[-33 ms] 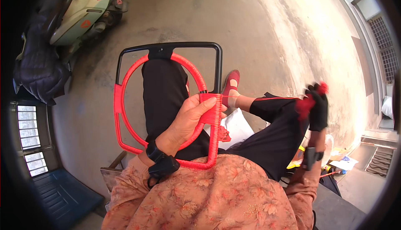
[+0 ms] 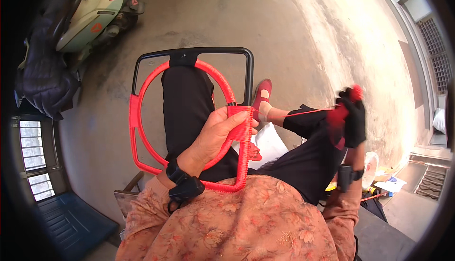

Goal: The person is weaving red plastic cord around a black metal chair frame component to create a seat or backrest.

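My left hand (image 2: 213,130) is closed around the right side of a black rectangular tube frame (image 2: 248,74) with a ring (image 2: 218,75) set inside it. Red cord wraps the ring, the lower bars and a wide band at the thumb; the top stays black. Out to the right, my right hand (image 2: 356,121), in a black glove with bare forearm, is closed on a bundle of red cord (image 2: 337,116), blurred by motion. A thin red strand (image 2: 308,112) runs from the bundle toward the frame. The frame rests over my left knee and against my belly.
Between my thighs lies a white sheet (image 2: 271,140) with a red tangle (image 2: 255,152) on it. A scooter (image 2: 90,29) stands far left, a blue ridged panel (image 2: 71,223) near left. Assorted items and a white round object (image 2: 370,168) sit beyond my right forearm.
My right hand has shifted slightly left and up with the red cord bundle. My left hand and the frame stay almost still.
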Tool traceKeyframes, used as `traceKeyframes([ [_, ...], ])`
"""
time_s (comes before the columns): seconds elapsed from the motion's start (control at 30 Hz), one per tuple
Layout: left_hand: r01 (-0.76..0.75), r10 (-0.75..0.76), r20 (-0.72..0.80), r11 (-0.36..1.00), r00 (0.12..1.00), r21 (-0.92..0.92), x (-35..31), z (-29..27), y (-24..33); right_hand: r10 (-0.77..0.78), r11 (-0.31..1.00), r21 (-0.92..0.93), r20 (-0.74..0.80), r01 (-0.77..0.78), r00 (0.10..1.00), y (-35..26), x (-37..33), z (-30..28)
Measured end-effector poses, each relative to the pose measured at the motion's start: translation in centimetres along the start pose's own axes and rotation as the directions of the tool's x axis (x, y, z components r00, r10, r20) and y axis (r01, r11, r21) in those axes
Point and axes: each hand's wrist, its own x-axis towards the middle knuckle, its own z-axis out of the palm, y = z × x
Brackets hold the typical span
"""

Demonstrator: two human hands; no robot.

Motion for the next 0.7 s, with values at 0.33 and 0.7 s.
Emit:
traceKeyframes([
  [0.33, 0.075, -0.074, -0.012, 0.982, 0.997, 0.176, 0.8, -0.7, 1.4, 0.265, 0.946, -0.249, 0.233, -0.206, 0.936, -0.5, -2.5, 14.7],
  [0.7, 0.08, -0.082, 0.001, 0.978, 0.997, 0.194, 1.8, -0.6, 1.1, 0.069, 0.826, -0.558, 0.243, 0.081, 0.968, 0.4, -3.4, 10.7],
])
